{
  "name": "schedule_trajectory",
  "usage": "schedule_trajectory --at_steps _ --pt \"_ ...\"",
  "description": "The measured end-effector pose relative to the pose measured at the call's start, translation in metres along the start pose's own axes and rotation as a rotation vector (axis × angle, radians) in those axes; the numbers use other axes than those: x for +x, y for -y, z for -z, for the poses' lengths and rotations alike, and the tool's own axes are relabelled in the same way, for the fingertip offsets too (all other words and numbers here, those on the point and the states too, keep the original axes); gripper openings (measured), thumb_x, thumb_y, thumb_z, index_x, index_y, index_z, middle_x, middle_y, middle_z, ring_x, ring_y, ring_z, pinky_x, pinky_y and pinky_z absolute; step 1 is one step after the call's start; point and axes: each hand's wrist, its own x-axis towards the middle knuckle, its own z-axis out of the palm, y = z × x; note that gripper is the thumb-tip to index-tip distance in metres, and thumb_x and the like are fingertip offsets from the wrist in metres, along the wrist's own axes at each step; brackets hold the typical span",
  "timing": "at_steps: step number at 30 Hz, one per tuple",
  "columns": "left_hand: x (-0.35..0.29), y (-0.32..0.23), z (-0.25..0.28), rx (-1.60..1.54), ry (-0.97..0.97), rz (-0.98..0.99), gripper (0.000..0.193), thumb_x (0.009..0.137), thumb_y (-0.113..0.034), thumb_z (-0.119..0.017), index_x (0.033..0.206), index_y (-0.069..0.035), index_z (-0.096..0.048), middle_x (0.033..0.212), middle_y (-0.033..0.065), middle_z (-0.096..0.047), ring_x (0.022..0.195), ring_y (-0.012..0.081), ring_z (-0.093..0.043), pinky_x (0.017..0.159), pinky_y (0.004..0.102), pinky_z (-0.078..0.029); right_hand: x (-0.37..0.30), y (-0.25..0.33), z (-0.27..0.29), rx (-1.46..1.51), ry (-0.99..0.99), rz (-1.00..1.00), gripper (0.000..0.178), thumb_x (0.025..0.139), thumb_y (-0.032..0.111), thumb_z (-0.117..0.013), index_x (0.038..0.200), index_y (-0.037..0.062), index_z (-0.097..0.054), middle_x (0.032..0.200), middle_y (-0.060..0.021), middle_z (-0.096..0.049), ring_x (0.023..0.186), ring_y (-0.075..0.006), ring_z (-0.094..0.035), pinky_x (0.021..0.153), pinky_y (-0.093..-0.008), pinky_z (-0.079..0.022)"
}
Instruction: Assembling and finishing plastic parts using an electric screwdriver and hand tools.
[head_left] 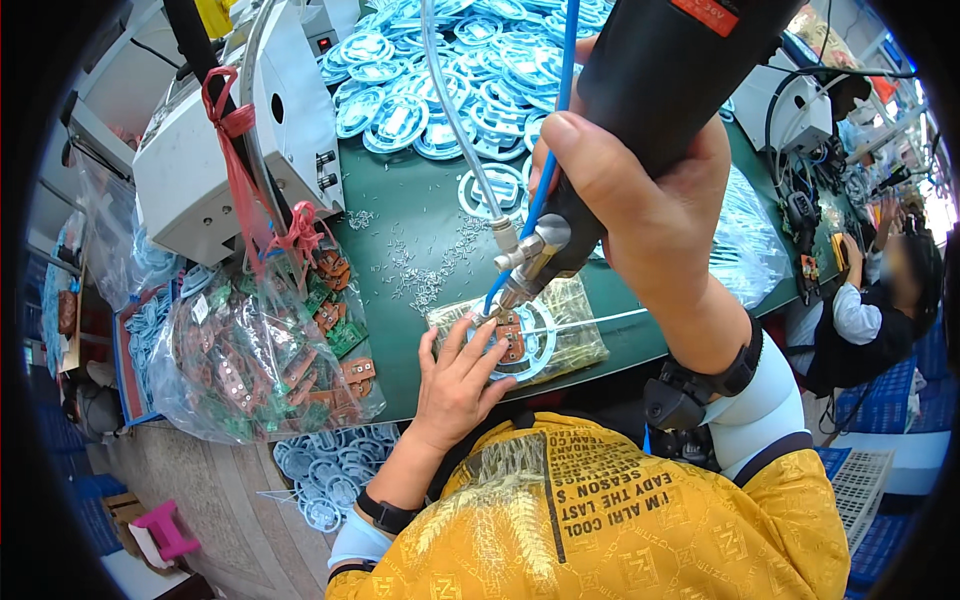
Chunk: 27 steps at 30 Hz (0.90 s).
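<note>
My right hand (pixel 655 205) is wrapped round a black powered screwdriver (pixel 650 75), tilted with its metal nose pointing down. A clear hose and a blue tube run along to the nose. Below the tip lies a light-blue plastic ring (pixel 546 350) with a brown circuit board (pixel 513 340) in it and a white wire (pixel 600 321) leading off to the right. My left hand (pixel 455 385) lies on the ring's left side, fingers stretched out beside the tip. Under the ring is a flat, clear-wrapped pad (pixel 580 325). The tip's exact contact point is partly hidden by my fingers.
Many blue rings (pixel 430 90) are heaped at the back. Loose small screws (pixel 430 275) lie on the green table (pixel 385 215). At left stand a bag of circuit boards (pixel 260 350) and a grey machine (pixel 245 140). Another person (pixel 890 300) sits at the far right.
</note>
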Motion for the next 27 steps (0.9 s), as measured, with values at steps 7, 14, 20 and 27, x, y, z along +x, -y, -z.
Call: schedule_trajectory --at_steps 7,14,20,27 --pt "-0.002 0.003 -0.003 -0.034 -0.009 0.013 0.052 0.073 -0.025 -0.081 0.121 -0.010 -0.066 0.139 0.0104 -0.056 0.132 0.0333 -0.047 0.107 0.0553 -0.026 0.000 -0.008 0.002 -0.034 0.018 -0.018 0.034 0.086 0.000 -0.068 0.117 -0.0051 -0.055 0.081 -0.0077 -0.063 0.067 -0.0149 -0.064 0.061 -0.0294 -0.053" --pt "-0.002 0.000 0.002 -0.039 0.020 0.013 0.054 0.074 -0.027 -0.081 0.124 -0.010 -0.064 0.142 0.0102 -0.054 0.133 0.0336 -0.045 0.109 0.0556 -0.025 -0.005 -0.008 -0.003 -0.075 0.016 0.043 0.033 0.084 0.001 -0.069 0.115 -0.0042 -0.055 0.083 -0.0067 -0.064 0.068 -0.0135 -0.063 0.062 -0.0280 -0.052" --pt "-0.005 0.000 0.005 -0.012 0.067 0.013 0.054 0.076 -0.027 -0.080 0.124 -0.009 -0.064 0.142 0.0111 -0.053 0.135 0.0344 -0.043 0.109 0.0571 -0.024 0.001 -0.006 -0.003 -0.032 -0.008 -0.060 0.037 0.084 0.002 -0.069 0.118 -0.0026 -0.055 0.083 -0.0066 -0.063 0.067 -0.0130 -0.062 0.062 -0.0262 -0.051" --pt "0.012 0.001 -0.006 0.035 0.018 0.043 0.056 0.074 -0.028 -0.081 0.124 -0.011 -0.063 0.143 0.0090 -0.051 0.138 0.0300 -0.040 0.108 0.0580 -0.026 -0.007 0.037 0.010 -0.078 0.034 0.048 0.037 0.089 0.004 -0.060 0.122 -0.0066 -0.049 0.075 -0.0104 -0.060 0.063 -0.0193 -0.063 0.057 -0.0298 -0.051"
